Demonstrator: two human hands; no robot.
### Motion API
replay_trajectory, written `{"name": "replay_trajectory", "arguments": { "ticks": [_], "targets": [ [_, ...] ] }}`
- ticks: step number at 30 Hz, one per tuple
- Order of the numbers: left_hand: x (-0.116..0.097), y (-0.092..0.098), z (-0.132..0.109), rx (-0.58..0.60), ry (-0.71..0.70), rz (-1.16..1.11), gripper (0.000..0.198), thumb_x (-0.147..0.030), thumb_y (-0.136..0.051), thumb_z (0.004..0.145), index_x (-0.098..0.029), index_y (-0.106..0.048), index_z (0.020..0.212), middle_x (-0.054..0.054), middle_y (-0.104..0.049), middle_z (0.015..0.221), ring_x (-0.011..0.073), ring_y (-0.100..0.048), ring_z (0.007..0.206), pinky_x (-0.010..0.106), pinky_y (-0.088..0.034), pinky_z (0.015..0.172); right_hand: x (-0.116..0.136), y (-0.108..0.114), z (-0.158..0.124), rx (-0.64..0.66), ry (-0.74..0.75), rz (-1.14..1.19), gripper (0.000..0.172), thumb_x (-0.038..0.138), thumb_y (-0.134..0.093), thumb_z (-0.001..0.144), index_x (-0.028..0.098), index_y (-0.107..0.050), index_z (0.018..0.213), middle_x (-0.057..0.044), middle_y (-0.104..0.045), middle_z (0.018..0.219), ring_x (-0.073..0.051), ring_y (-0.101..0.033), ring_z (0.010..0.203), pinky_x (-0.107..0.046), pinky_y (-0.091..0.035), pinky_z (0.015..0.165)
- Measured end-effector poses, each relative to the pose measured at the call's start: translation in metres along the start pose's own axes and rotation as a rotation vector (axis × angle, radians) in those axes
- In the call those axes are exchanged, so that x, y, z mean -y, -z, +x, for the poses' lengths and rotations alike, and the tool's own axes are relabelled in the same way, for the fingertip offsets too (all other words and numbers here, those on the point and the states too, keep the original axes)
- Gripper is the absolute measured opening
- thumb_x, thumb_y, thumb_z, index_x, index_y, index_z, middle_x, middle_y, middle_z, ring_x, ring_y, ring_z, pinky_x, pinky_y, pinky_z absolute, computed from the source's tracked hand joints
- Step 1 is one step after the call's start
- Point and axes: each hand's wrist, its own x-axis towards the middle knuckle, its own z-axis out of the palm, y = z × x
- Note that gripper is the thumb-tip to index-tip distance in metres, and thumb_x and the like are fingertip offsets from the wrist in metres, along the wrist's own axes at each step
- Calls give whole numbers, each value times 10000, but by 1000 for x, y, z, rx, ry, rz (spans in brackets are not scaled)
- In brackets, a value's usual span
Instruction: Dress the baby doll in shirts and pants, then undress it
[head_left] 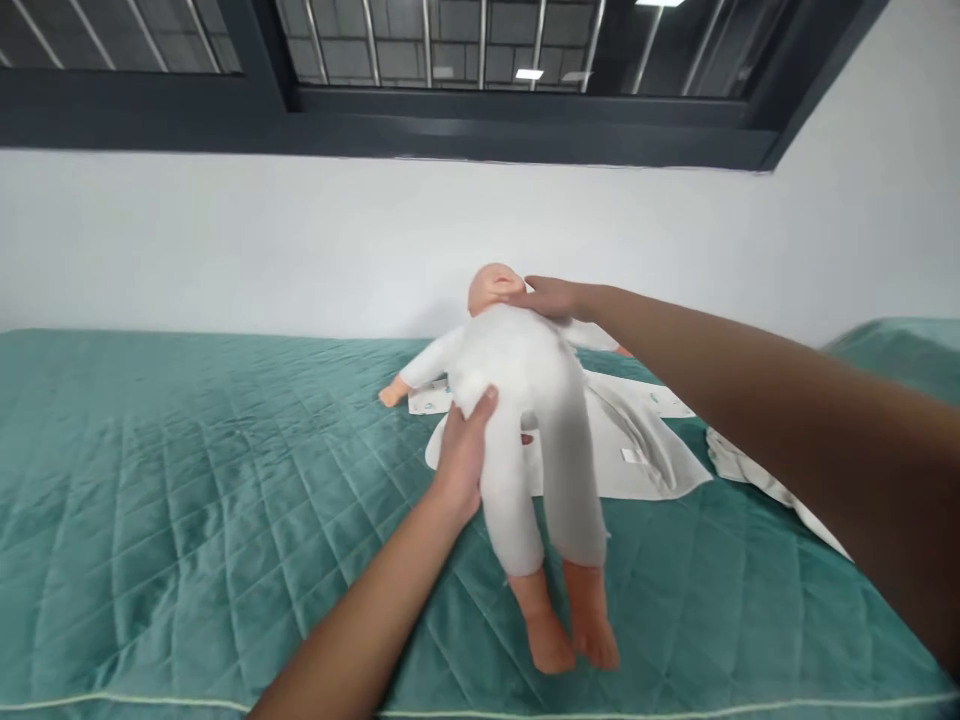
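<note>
A baby doll [517, 360] with a white cloth body and bare plastic head, hands and feet is tilted above the bed, its feet toward me. My left hand [463, 455] grips its hip and upper thigh on the left side, thumb on top. At the neck and shoulder, my right hand [553, 298] holds the doll, its thumb on the front; the other fingers are partly hidden by the head. Beneath the doll, a white baby garment [637, 465] lies spread out, with a small white label and printed sleeves.
A green quilted cover [225, 500] spreads over the bed, with a pale piping line along the near edge. Another white cloth [757, 470] lies at the right, partly behind my right arm. Behind the bed stand a white wall [225, 240] and a dark-framed, barred window [480, 125].
</note>
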Motion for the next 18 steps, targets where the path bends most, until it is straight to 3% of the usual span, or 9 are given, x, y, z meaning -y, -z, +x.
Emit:
{"name": "replay_trajectory", "arguments": {
  "ticks": [4, 9, 11, 13, 15, 18],
  "targets": [
    [30, -36, 6, 133, 112, -1, 827, -755, -513, 842, -309, -408, 1531, 189, -583, 1455, 380, -673, 1191, 520, -616, 904, -62, -2, -31, 150, -159, 80, 825, 731, -591, 857, 129, -552, 1420, -216, -592, 1450, -333, -633, 1242, -435, -518, 1038],
    [48, -38, 25, 59, -14, 36, 724, -635, -597, 875, -279, -454, 1490, 145, -566, 1493, 302, -624, 1291, 411, -560, 1011, -101, -25, -32, 131, -225, 71, 879, 703, -522, 908, 95, -414, 1533, -236, -495, 1538, -363, -560, 1342, -483, -470, 1088],
    [49, -28, 37, 1, -64, 243, 630, -633, -574, 896, -253, -541, 1397, 152, -616, 1434, 311, -619, 1290, 439, -527, 1040, -111, -33, -30, 108, -240, 23, 905, 683, -496, 929, 79, -323, 1580, -234, -415, 1595, -361, -502, 1403, -485, -427, 1129],
    [47, -15, 50, -61, -106, 592, 548, -663, -497, 923, -210, -660, 1184, 194, -710, 1243, 362, -662, 1190, 495, -511, 991, -120, -32, -29, 111, -255, -29, 955, 694, -465, 939, 69, -219, 1618, -234, -392, 1609, -356, -475, 1428, -476, -401, 1147],
    [42, -2, 62, -114, -199, 951, 520, -631, -409, 971, -195, -692, 971, 207, -739, 1038, 381, -696, 1053, 505, -498, 916, -125, -24, -29, 125, -259, -118, 973, 713, -455, 934, 98, -176, 1635, -230, -489, 1545, -368, -529, 1372, -490, -420, 1113],
    [37, 11, 77, -164, -436, 1291, 439, -482, -370, 1024, -192, -673, 894, 190, -711, 983, 353, -676, 1022, 470, -484, 885, -115, -12, -31, 26, -229, -268, 840, 671, -473, 944, 165, -311, 1594, -180, -673, 1338, -363, -637, 1192, -494, -471, 1005]
  ]
}}
